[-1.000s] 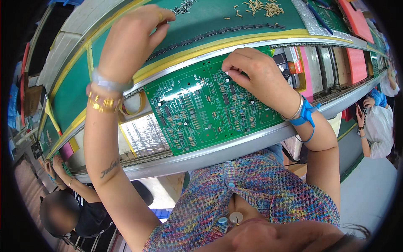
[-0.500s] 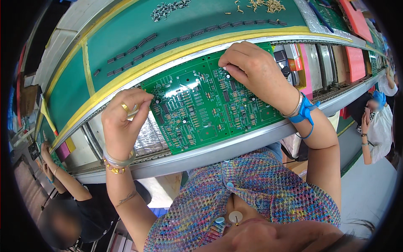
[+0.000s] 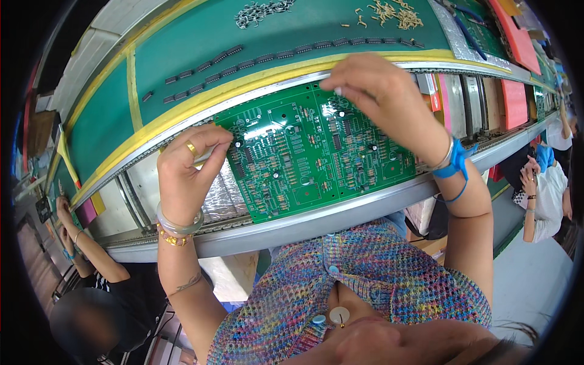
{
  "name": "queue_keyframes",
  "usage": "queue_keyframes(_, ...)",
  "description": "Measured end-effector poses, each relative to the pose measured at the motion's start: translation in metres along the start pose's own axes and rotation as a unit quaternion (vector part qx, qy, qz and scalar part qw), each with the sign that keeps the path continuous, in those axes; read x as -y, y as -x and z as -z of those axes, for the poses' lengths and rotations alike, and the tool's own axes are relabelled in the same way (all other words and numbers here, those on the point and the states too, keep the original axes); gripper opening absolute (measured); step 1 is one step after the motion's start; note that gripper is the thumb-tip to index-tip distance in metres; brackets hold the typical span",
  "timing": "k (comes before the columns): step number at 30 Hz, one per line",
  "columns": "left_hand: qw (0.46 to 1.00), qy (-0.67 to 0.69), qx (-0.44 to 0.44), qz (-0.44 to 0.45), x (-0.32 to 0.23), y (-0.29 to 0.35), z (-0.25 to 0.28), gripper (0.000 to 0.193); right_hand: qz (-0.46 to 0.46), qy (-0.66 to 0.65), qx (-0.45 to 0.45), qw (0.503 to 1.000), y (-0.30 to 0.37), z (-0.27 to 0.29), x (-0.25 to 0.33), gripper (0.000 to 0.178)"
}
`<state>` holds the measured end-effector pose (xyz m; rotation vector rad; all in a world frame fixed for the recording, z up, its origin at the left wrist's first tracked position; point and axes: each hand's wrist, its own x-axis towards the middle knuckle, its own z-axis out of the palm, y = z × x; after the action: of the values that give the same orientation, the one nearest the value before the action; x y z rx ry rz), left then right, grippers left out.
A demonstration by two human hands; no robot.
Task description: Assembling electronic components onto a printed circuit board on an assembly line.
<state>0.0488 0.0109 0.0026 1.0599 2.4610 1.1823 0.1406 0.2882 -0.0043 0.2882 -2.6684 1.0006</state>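
Note:
A green circuit board [image 3: 304,204] lies across the metal rails in front of me, filled with resistors, dark chips and several small round capacitors. My left hand [image 3: 190,173] is at its far left corner, thumb and forefinger pinched together beside a small capacitor [image 3: 237,145]. Anything between those fingertips is hidden. Over the far edge of the board, my right hand [image 3: 380,91] has its fingers bent in a pinch. A small pale spot shows at its fingertips, a nail or a tiny part; I cannot tell. Just below them stands another capacitor [image 3: 342,114].
Beyond the far rail [image 3: 267,85], a green work surface [image 3: 176,52] bears a row of black chips [image 3: 264,59], grey parts [image 3: 261,13] and tan parts [image 3: 395,15]. Red foam [image 3: 514,100] lies to the right. Other people's arms [image 3: 100,252] show at the left.
The whole scene has shifted slightly right and down in view. My right fingertips have risen a little from the capacitor toward the board's far edge. My left hand keeps its place at the corner.

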Motion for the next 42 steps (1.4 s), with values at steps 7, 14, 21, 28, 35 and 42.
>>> queue_keyframes(7,0.999,0.013,-0.012,0.037,0.008,-0.002,0.001,0.013,0.069,0.061,0.033,0.995,-0.095,-0.012,-0.026,0.01)
queue_keyframes(14,0.997,0.035,-0.018,0.062,0.015,0.0,0.0,0.012,0.145,0.147,0.06,0.977,-0.122,-0.03,-0.041,0.011)
queue_keyframes(21,0.999,0.018,-0.015,0.047,0.013,-0.002,-0.006,0.012,0.21,0.298,0.075,0.928,-0.125,-0.037,-0.043,0.014)
queue_keyframes(28,0.997,0.003,-0.018,0.073,0.01,-0.004,-0.012,0.012,0.15,0.183,0.117,0.965,-0.121,-0.018,-0.035,0.016)
queue_keyframes(35,0.997,-0.016,-0.014,0.068,0.012,-0.004,-0.011,0.013,0.148,0.218,0.072,0.962,-0.118,-0.033,-0.044,0.016)
queue_keyframes(42,0.997,-0.047,-0.02,0.065,0.012,-0.005,-0.011,0.012,0.076,0.123,0.039,0.989,-0.113,-0.032,-0.037,0.015)
